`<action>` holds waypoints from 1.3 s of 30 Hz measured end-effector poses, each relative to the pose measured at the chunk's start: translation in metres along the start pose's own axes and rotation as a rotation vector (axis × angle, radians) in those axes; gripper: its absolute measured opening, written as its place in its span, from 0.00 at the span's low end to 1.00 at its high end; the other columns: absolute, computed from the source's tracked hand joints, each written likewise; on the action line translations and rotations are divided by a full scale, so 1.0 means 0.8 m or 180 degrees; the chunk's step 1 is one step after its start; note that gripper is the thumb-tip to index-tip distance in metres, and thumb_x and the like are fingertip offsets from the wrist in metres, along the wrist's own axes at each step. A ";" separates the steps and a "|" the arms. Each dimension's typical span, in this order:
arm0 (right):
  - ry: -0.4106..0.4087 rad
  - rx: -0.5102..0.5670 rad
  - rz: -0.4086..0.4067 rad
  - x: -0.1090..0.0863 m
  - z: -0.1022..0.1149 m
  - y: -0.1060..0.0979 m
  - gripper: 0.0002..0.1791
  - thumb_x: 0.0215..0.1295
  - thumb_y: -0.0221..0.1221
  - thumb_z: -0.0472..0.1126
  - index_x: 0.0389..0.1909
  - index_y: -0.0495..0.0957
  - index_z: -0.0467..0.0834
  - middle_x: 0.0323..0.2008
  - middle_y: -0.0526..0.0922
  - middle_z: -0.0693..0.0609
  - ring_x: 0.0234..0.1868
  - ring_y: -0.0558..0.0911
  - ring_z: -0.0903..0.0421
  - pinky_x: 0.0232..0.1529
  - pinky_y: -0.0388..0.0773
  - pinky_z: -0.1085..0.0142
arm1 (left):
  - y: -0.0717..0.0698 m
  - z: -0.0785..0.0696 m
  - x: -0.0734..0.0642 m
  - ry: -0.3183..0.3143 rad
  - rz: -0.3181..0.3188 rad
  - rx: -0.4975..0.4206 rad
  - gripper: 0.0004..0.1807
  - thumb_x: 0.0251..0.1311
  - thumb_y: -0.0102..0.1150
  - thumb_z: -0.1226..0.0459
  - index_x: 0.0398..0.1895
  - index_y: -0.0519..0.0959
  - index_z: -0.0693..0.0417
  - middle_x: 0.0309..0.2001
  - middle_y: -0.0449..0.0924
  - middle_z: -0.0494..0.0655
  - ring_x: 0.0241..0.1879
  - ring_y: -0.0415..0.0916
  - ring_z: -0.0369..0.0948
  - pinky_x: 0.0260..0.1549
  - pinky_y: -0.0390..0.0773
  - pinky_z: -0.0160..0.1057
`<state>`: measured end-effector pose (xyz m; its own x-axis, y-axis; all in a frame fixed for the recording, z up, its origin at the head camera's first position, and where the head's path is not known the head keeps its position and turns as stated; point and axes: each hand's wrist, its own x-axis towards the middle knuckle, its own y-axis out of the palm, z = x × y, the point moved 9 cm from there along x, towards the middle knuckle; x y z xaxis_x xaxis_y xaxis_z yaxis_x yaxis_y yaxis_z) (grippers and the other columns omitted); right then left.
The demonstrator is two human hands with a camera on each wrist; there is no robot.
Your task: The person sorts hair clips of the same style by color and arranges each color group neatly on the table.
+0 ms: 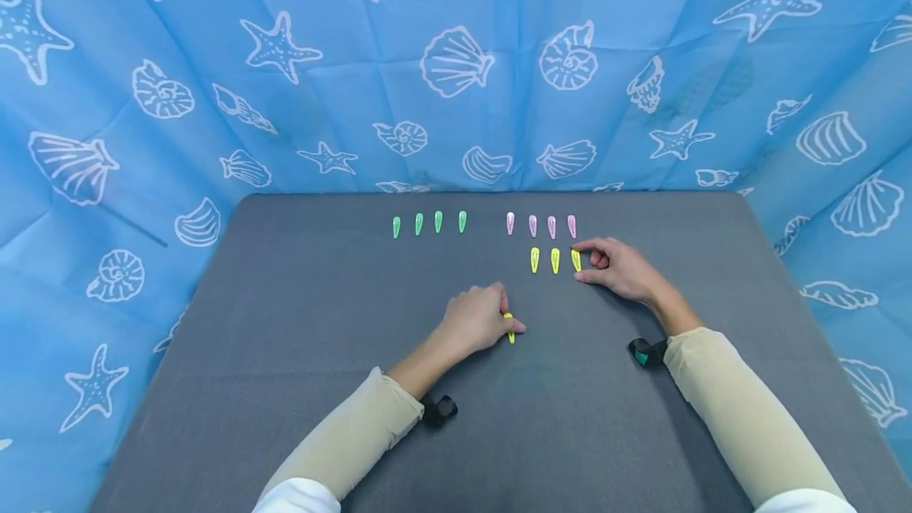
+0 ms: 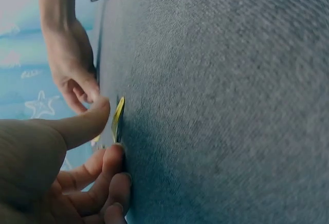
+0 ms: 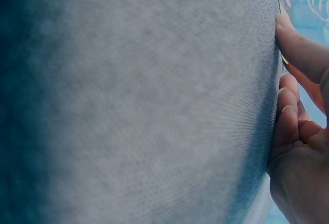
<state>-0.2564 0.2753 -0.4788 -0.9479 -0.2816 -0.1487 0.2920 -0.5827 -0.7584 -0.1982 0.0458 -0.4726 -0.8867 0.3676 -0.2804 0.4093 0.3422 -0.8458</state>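
My left hand [image 1: 479,320] is low over the grey table, thumb and index finger at a yellow snap hair clip [image 1: 510,328]. The left wrist view shows this yellow clip [image 2: 119,117] on the cloth, a fingertip at its near end and the thumb alongside. Farther right, my right hand [image 1: 621,267] pinches another yellow hair clip [image 1: 576,260] lengthwise, index finger at the top end and thumb at the bottom. That clip ends a short row with two more yellow clips, one [image 1: 555,261] beside it and one [image 1: 534,260] farther left. In the right wrist view the fingers mostly hide it.
Behind the yellow row lies a row of several pink hair clips [image 1: 552,227]. Several green hair clips [image 1: 438,221] form a row at the back left. A blue curtain [image 1: 342,101] with white shells and starfish hangs behind the table [image 1: 321,283] and along its sides.
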 end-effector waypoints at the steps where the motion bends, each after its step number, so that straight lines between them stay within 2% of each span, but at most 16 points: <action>1: 0.0000 0.0000 -0.0001 0.000 0.000 0.000 0.28 0.67 0.68 0.44 0.66 0.76 0.41 0.40 0.73 0.46 0.39 0.70 0.52 0.41 0.66 0.63 | 0.000 0.000 0.000 -0.0010 -0.0007 0.0000 0.20 0.57 0.73 0.45 0.34 0.75 0.46 0.24 0.75 0.39 0.23 0.71 0.37 0.26 0.66 0.37; 6: 0.0024 0.0008 -0.0001 0.002 -0.003 0.002 0.28 0.67 0.68 0.45 0.66 0.76 0.42 0.40 0.73 0.46 0.40 0.70 0.52 0.42 0.67 0.63 | -0.004 -0.002 -0.002 -0.0025 0.0016 0.0033 0.14 0.59 0.73 0.54 0.30 0.76 0.45 0.25 0.76 0.39 0.24 0.72 0.38 0.27 0.67 0.37; 10: 0.0042 0.0013 -0.0015 0.001 -0.003 0.000 0.28 0.67 0.68 0.44 0.65 0.76 0.42 0.40 0.73 0.46 0.40 0.70 0.52 0.42 0.66 0.63 | -0.007 -0.004 -0.001 0.0055 0.0066 -0.0005 0.09 0.63 0.67 0.60 0.26 0.77 0.46 0.25 0.76 0.40 0.23 0.72 0.38 0.25 0.67 0.37; 13: 0.0036 0.0021 -0.0013 0.000 -0.003 0.000 0.28 0.67 0.68 0.44 0.65 0.76 0.41 0.40 0.73 0.46 0.39 0.70 0.52 0.42 0.66 0.63 | -0.009 -0.003 0.004 0.0150 0.0102 -0.0112 0.07 0.66 0.63 0.61 0.28 0.78 0.46 0.25 0.76 0.40 0.22 0.72 0.38 0.24 0.66 0.36; 17: 0.0061 0.0033 0.0002 -0.002 -0.005 0.001 0.28 0.67 0.68 0.44 0.66 0.75 0.41 0.40 0.73 0.46 0.39 0.70 0.52 0.41 0.66 0.63 | -0.018 0.001 0.020 0.0256 0.0086 -0.0527 0.01 0.68 0.62 0.63 0.37 0.81 0.46 0.27 0.78 0.40 0.23 0.72 0.37 0.24 0.68 0.35; 21: 0.0057 0.0032 -0.0008 -0.003 -0.004 0.001 0.29 0.67 0.68 0.44 0.66 0.75 0.41 0.40 0.73 0.46 0.39 0.70 0.52 0.41 0.66 0.63 | -0.034 0.006 0.043 0.0287 -0.0031 -0.1117 0.07 0.69 0.62 0.64 0.47 0.80 0.46 0.28 0.78 0.42 0.24 0.72 0.38 0.25 0.68 0.36; 24: 0.0038 0.0023 -0.0016 -0.002 -0.003 0.001 0.29 0.66 0.68 0.45 0.66 0.75 0.41 0.40 0.73 0.46 0.39 0.70 0.52 0.41 0.66 0.63 | -0.045 0.011 0.062 0.0295 -0.0214 -0.1296 0.06 0.69 0.62 0.63 0.46 0.80 0.45 0.28 0.79 0.43 0.24 0.73 0.39 0.25 0.68 0.36; 27: 0.0050 0.0017 -0.0014 -0.003 -0.003 0.002 0.29 0.66 0.68 0.45 0.66 0.75 0.42 0.40 0.73 0.46 0.39 0.70 0.52 0.41 0.66 0.63 | -0.047 0.017 0.081 0.0282 -0.0360 -0.1299 0.04 0.69 0.63 0.62 0.43 0.80 0.44 0.28 0.82 0.43 0.24 0.74 0.38 0.25 0.69 0.35; 32: 0.0091 0.0027 -0.0014 -0.003 -0.005 0.004 0.29 0.67 0.68 0.44 0.66 0.75 0.42 0.40 0.73 0.46 0.40 0.70 0.52 0.42 0.66 0.63 | -0.042 0.021 0.107 0.0252 -0.0446 -0.1220 0.03 0.67 0.65 0.61 0.41 0.81 0.46 0.30 0.83 0.42 0.27 0.76 0.37 0.28 0.70 0.34; 39: 0.0075 0.0058 -0.0012 -0.003 -0.003 0.003 0.28 0.67 0.68 0.44 0.66 0.75 0.42 0.40 0.73 0.46 0.39 0.69 0.52 0.42 0.66 0.63 | -0.043 0.022 0.122 0.0174 -0.0571 -0.0839 0.03 0.65 0.68 0.61 0.38 0.83 0.45 0.33 0.79 0.40 0.33 0.74 0.38 0.33 0.69 0.35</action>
<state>-0.2538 0.2766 -0.4821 -0.9517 -0.2615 -0.1609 0.2905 -0.5975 -0.7474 -0.3022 0.0548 -0.4786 -0.9398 0.3247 -0.1065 0.2953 0.6152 -0.7309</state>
